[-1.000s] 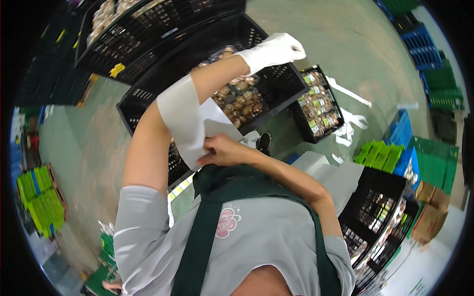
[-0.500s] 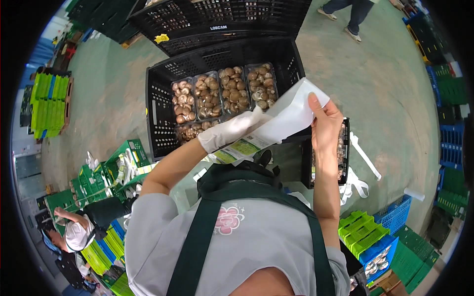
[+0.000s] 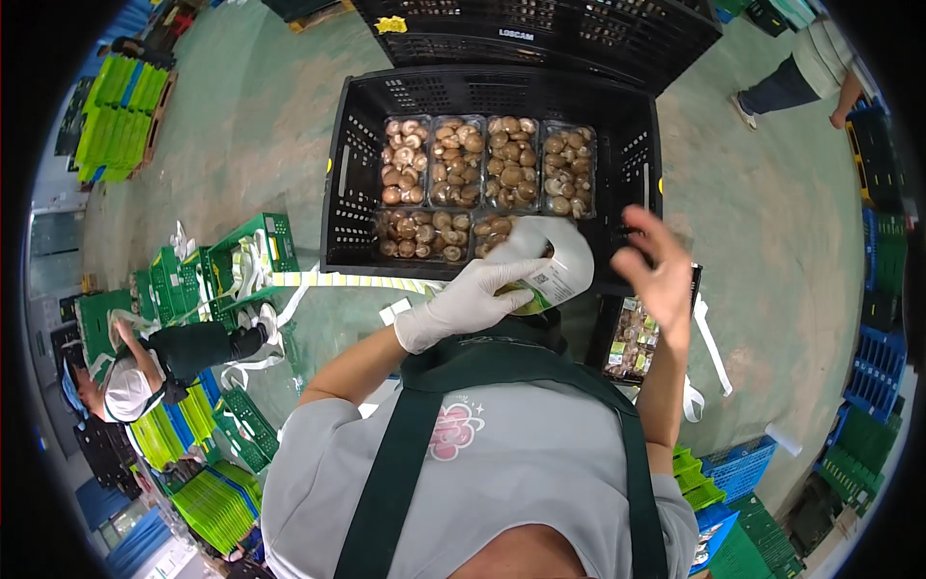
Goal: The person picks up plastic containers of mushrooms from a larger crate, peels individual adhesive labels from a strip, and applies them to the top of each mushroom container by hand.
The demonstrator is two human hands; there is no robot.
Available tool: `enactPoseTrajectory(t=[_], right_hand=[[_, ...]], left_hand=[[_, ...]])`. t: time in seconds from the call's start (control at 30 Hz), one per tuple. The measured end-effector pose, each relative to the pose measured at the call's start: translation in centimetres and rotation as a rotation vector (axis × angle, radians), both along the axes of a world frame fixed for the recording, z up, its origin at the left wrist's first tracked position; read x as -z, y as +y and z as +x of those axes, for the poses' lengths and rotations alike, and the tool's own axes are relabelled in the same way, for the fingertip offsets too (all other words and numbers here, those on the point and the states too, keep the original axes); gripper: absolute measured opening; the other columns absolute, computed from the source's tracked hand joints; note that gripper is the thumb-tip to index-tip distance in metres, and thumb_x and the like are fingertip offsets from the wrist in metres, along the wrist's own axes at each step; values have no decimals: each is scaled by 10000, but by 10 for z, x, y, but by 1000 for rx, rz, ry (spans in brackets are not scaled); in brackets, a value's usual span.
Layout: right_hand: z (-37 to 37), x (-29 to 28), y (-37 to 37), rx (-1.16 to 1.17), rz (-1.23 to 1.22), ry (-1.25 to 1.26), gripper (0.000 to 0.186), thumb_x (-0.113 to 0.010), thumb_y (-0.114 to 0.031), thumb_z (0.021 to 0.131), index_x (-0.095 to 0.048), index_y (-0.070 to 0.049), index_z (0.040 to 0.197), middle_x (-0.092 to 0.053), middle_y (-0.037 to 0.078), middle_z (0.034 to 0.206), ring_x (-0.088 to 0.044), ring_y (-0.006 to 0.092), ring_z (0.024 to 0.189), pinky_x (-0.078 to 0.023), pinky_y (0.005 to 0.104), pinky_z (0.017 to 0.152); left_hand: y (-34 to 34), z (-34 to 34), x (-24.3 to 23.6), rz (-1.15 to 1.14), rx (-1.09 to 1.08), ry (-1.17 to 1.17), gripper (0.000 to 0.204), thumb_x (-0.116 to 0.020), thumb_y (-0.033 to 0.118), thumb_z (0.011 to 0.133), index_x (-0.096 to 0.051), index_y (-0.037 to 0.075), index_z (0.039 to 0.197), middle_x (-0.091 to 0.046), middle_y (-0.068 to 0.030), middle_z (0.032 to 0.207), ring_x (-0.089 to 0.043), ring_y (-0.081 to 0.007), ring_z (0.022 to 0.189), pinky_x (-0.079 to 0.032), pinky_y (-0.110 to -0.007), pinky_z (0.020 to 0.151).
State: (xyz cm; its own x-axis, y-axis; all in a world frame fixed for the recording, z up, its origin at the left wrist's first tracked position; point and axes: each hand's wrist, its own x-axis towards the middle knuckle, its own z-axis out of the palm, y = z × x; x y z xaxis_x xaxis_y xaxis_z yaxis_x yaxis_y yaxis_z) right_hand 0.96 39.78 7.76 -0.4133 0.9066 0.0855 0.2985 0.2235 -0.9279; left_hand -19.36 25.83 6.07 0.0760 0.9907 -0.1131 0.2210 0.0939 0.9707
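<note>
My left hand (image 3: 473,305), in a white glove, is closed on a strip of labels (image 3: 573,259). The strip has white backing and green printing, and its free part curls over toward the crate. Bare and somewhat blurred, my right hand (image 3: 660,274) is raised by the crate's right side, its fingers apart and nothing visible in them. In front of me stands a black plastic crate (image 3: 340,124) holding clear packs of brown mushrooms (image 3: 511,162) in two rows. The strip and my glove cover part of the nearer row.
Behind the crate is another black crate (image 3: 617,29). A smaller black crate (image 3: 612,314) with labelled packs sits below my right forearm. To the left, a co-worker (image 3: 145,372) is beside green crates (image 3: 280,241) with label strips. Another person (image 3: 805,68) is at far right.
My right hand has let go of the label strip and moved off to the right. The strip, stretched between both hands before, now curls from my left hand. My view has shifted left.
</note>
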Motion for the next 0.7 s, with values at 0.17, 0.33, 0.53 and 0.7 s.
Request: enactPoseTrajectory(t=[0.17,0.33,0.53,0.7], right_hand=[[-53,6,-56,-497,-99,-176,222,-709,-118,736,-614,2,896,-632,139,727,-631,253,638,-479,295,585],[-88,25,-75,-469,-163,-139,106,-648,-110,792,-606,-16,820,-601,133,636,-590,264,538,-438,310,495],[-108,27,-45,-534,-82,-230,80,-635,-109,801,-653,-35,826,-574,121,623,-562,210,513,-424,277,479],[-109,60,77,-289,-237,-174,123,-622,-119,823,-665,-5,828,-655,37,715,-574,68,580,-465,213,507]], left_hand=[[-17,-24,8,97,-193,36,387,-654,28,766,-557,19,1141,-619,-117,1010,-599,-188,929,-469,-281,803],[-18,-49,15,222,-342,35,306,-706,14,721,-601,21,1009,-614,-119,1021,-607,-184,903,-484,-268,749],[-26,-67,49,58,-536,70,270,-813,139,634,-585,21,718,-605,-31,647,-544,-57,593,-429,-219,520],[-26,-66,34,-38,-428,270,451,-795,228,650,-606,34,1011,-654,-116,786,-664,-202,735,-513,-286,647]])
